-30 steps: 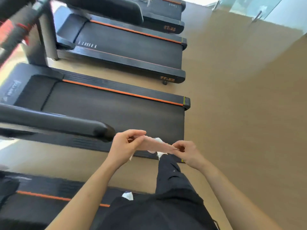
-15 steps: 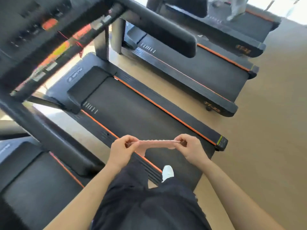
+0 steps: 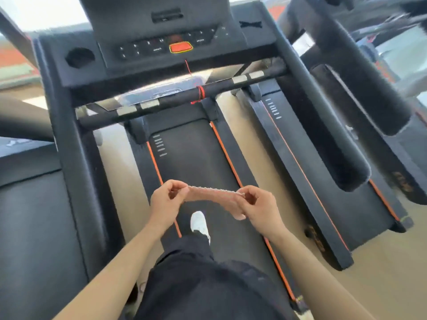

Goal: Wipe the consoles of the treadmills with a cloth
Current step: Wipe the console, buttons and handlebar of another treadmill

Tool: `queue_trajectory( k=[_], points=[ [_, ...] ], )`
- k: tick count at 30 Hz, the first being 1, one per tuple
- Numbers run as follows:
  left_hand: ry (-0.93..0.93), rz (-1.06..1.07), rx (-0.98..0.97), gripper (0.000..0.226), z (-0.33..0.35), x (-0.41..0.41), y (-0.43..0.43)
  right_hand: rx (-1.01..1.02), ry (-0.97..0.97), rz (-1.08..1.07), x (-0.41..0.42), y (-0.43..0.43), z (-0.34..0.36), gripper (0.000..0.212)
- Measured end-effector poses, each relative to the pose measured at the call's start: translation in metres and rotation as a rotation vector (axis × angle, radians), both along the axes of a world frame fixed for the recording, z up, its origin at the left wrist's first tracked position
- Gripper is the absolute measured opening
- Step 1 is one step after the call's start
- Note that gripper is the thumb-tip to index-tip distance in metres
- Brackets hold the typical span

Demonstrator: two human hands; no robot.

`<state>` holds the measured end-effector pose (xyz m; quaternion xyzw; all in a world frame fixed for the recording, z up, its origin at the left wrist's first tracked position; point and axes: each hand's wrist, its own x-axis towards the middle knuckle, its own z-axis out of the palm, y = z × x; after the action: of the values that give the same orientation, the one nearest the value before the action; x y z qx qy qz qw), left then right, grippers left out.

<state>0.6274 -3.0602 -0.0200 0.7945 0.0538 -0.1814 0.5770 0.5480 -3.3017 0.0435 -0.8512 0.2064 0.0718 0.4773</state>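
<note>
A pale pink cloth (image 3: 213, 197) is stretched flat between my two hands above the treadmill belt (image 3: 191, 162). My left hand (image 3: 166, 200) pinches its left end and my right hand (image 3: 258, 209) pinches its right end, with a fold hanging below the right fingers. Straight ahead and higher stands the black treadmill console (image 3: 161, 46) with a row of buttons, an orange stop button (image 3: 181, 47) and a round cup holder (image 3: 80, 57). Both hands are well short of the console.
A black crossbar (image 3: 175, 98) with silver grip pads and a red cord runs below the console. Side handrails (image 3: 76, 158) flank me. Another treadmill (image 3: 323, 181) stands to the right, one more at the left edge. My white shoe (image 3: 199, 224) is on the belt.
The view has swung from the treadmill decks up to this treadmill's console, now straight ahead. I have stepped onto the belt. Both hands still hold the cloth stretched between them.
</note>
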Motion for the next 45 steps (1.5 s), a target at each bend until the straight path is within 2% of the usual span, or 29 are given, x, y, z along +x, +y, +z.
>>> queue_trajectory(
  k=[3,6,9,13,18,28,34,36,39,41,43,45],
  points=[
    [-0.054,0.103,-0.017,0.005,0.016,0.047,0.004,0.016,-0.032,0.083,0.068,0.001,0.024,0.009],
    [-0.111,0.176,-0.018,0.028,0.04,0.089,0.008,0.093,-0.066,0.129,0.13,0.003,0.051,0.004],
    [-0.181,0.281,-0.032,0.024,0.061,0.129,0.012,0.164,-0.116,0.174,0.192,0.004,0.072,0.002],
    [-0.267,0.445,-0.034,0.021,0.087,0.18,0.012,0.238,-0.21,0.266,0.273,0.011,0.092,0.014],
    [-0.352,0.548,0.035,0.018,0.11,0.252,0.014,0.136,-0.376,0.458,0.391,0.012,0.102,0.026],
    [-0.474,0.718,0.213,0.014,0.152,0.374,0.01,0.262,-0.527,0.611,0.566,0.044,0.147,0.021],
    [-0.469,0.817,0.145,0.019,0.172,0.444,0.026,0.191,-0.685,0.599,0.627,0.08,0.175,0.022],
    [-0.485,0.844,0.086,0.019,0.175,0.471,0.038,0.118,-0.773,0.595,0.643,0.097,0.181,0.021],
    [-0.463,0.853,0.037,0.007,0.171,0.506,0.054,-0.085,-0.973,0.611,0.661,0.127,0.18,0.02],
    [-0.434,0.874,0.005,0.007,0.162,0.525,0.064,-0.23,-1.096,0.7,0.673,0.149,0.169,0.022],
    [-0.389,0.896,-0.028,0.012,0.149,0.537,0.072,-0.435,-1.131,0.877,0.687,0.166,0.15,0.029],
    [-0.339,0.907,-0.078,0.022,0.138,0.546,0.078,-0.751,-1.058,1.024,0.698,0.177,0.127,0.043]
  ],
)
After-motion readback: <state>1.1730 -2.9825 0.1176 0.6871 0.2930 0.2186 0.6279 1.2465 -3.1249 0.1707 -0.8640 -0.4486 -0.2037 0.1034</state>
